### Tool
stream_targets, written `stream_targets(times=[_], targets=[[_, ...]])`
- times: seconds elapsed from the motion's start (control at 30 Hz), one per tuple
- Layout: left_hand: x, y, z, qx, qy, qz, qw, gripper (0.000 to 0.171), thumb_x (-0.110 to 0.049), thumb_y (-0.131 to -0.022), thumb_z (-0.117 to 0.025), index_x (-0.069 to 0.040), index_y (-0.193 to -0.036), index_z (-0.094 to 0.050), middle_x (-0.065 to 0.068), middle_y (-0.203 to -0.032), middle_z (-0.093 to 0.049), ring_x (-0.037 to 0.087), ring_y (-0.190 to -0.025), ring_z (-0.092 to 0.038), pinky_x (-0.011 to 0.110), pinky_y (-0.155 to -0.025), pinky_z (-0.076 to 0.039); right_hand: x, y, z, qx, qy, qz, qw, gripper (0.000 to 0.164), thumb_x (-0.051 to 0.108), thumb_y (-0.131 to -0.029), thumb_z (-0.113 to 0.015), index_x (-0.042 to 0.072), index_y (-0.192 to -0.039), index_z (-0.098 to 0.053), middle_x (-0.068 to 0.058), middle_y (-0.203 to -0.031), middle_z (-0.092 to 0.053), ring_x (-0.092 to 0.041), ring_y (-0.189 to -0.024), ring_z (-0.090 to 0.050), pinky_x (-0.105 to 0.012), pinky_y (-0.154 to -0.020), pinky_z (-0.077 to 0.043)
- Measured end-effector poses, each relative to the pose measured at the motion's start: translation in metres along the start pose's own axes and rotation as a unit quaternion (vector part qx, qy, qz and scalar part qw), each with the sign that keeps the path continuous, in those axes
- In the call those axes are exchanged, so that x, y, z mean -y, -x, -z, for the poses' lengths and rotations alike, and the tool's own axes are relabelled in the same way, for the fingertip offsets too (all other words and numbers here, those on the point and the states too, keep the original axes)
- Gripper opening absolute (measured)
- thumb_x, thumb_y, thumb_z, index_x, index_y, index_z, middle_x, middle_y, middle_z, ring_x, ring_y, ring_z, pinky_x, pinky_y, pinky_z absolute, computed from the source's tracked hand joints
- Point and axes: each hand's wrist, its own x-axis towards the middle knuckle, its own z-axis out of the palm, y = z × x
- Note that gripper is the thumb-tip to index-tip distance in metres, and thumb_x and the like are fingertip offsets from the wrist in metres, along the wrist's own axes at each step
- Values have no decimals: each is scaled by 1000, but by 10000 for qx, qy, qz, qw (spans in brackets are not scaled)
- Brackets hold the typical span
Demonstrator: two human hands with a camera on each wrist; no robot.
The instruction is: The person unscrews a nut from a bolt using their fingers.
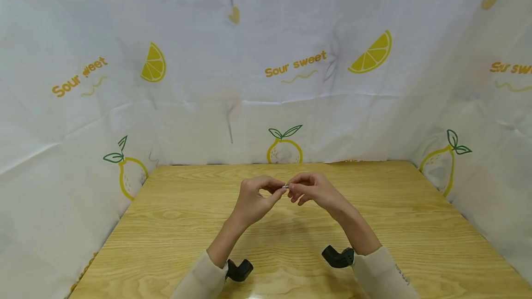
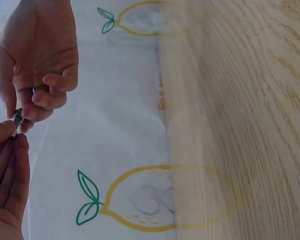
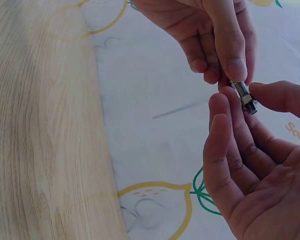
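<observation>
A small metal bolt (image 3: 241,89) with a nut (image 3: 247,99) on its thread is held between the two hands above the table. My left hand (image 1: 256,199) pinches one end of the bolt between thumb and fingertips; that end is hidden by the fingers. From the other side, my right hand (image 1: 314,191) holds the nut's end between thumb and index finger, its other fingers loosely bent. In the left wrist view the bolt (image 2: 16,122) shows as a short dark piece between both sets of fingertips.
The wooden table (image 1: 174,225) lies beneath the hands. White cloth (image 1: 199,68) printed with lemons and lettering stands behind it and along both sides. Each sleeved wrist carries a black camera mount, one at left (image 1: 239,270) and one at right (image 1: 337,257).
</observation>
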Motion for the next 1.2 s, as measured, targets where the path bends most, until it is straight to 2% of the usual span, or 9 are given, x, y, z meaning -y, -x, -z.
stream_targets(times=[0.17,0.43,0.53,0.67,0.8,0.97,1.2], targets=[[1,0,0,17,32,16,10000,5,-5,-91,-78,-5,-96,-80,7,-88,-80,11,-73,-76,18,-68,-62,0,1,0,-57,14,113,9999,30,19,-103,-64,-4,-122,-66,-14,-103,-73,-22,-87,-72,-37,-77,-63],[0,1,1,-49,-11,16,10000,6,-4,-90,-79,-4,-96,-80,8,-87,-80,12,-72,-76,18,-68,-62,-1,0,0,-3,12,171,9999,33,18,-100,-68,-3,-126,-63,-5,-96,-73,-16,-84,-71,-34,-74,-62],[0,0,1,-72,-30,-32,10000,6,-4,-90,-79,-5,-96,-80,8,-87,-80,12,-72,-76,18,-68,-62,0,0,1,0,60,87,9999,35,23,-102,-65,-2,-127,-63,-10,-100,-73,-23,-87,-73,-36,-75,-63],[0,0,0,-76,-21,-100,9999,5,-5,-91,-78,-6,-96,-80,7,-87,-80,11,-73,-76,18,-68,-62,0,-1,2,70,134,-102,9998,39,33,-107,-57,-2,-117,-68,-15,-100,-74,-30,-88,-74,-39,-76,-64],[-1,0,0,-73,-44,-98,9999,6,-5,-91,-78,-6,-96,-80,7,-88,-80,11,-73,-76,18,-68,-61,0,-2,1,148,114,-159,9997,40,33,-108,-54,-3,-112,-70,-9,-95,-74,-23,-85,-73,-39,-77,-64],[0,0,1,-27,-41,27,10000,5,-6,-91,-78,-6,-96,-80,6,-88,-80,11,-73,-76,17,-68,-61,-1,-1,0,91,21,-25,10000,35,27,-106,-58,-5,-119,-67,-3,-94,-73,-18,-84,-72,-41,-78,-64],[0,0,0,-32,-77,-5,10000,5,-7,-92,-78,-7,-96,-80,6,-87,-80,11,-73,-76,17,-68,-61,0,-1,1,16,4,48,10000,33,22,-104,-62,-5,-123,-65,-7,-97,-74,-19,-84,-72,-41,-77,-64]])
